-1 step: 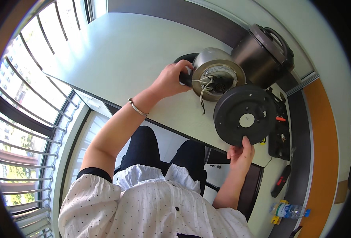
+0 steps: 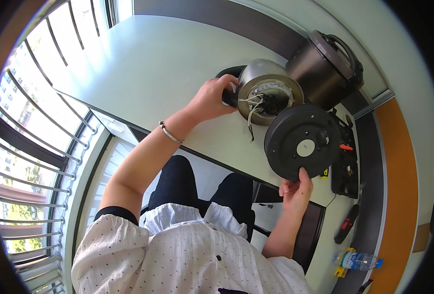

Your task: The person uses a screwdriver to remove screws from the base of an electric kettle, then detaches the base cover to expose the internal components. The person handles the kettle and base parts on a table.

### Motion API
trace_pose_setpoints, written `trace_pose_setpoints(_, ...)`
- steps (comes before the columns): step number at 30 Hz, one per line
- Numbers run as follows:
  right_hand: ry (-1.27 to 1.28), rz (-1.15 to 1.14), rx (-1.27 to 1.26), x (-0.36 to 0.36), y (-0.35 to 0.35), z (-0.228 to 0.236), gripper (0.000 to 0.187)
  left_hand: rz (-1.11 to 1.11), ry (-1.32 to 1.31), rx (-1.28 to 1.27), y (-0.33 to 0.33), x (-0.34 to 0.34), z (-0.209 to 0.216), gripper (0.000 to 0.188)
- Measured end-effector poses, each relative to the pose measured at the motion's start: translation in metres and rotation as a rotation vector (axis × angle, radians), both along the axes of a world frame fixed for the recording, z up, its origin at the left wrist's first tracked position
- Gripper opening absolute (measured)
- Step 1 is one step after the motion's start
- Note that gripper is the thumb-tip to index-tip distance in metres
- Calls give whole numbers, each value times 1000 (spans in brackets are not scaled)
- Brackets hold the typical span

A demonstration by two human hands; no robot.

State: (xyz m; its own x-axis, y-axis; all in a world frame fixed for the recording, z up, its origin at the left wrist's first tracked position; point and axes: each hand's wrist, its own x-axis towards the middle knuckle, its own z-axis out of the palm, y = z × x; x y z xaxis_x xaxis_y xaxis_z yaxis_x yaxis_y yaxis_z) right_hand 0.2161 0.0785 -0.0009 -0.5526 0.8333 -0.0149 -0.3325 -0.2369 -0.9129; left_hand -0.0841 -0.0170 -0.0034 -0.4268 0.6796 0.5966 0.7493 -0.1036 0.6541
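Observation:
My left hand (image 2: 212,99) is closed round the black handle of a metal electric kettle (image 2: 262,68). The kettle lies on its side, its underside facing me, with white wires (image 2: 254,105) hanging out of the opened bottom. In my right hand (image 2: 296,190) is a round black kettle base (image 2: 286,147), gripped at its near edge with the thumb on the face. A pale round label (image 2: 305,148) sits at the disc's middle, with small holes around it. The base is held just right of and nearer than the kettle, overlapping its rim in view.
A dark rice cooker (image 2: 317,68) stands behind the kettle. To the right lie a black tool case (image 2: 345,171), a black-and-red tool (image 2: 347,224) and a plastic bottle (image 2: 359,260). The white table (image 2: 163,59) stretches left toward a barred window (image 2: 35,161).
The black base has tipped very slightly in my right hand, which has shifted a touch to the left. My left hand and the kettle look the same.

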Motion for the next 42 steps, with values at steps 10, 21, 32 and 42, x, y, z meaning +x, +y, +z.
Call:
trace_pose_setpoints(10, 43, 131, -229, -15, -1, -1, 29, 24, 86, -20, -7, 7, 0, 56)
trace_pose_setpoints(21, 41, 150, -290, -12, 5, -7, 36, 32, 5, -161, -18, 16, 3, 60)
trace_pose_setpoints(32, 117, 102, -279, 0, 17, -4, 37, 170, 171, -182, -32, 12, -2, 53)
trace_pose_setpoints(42, -6, 125, 32, 1, 4, 3, 28, -15, -8, 150, -69, 82, 43, 41)
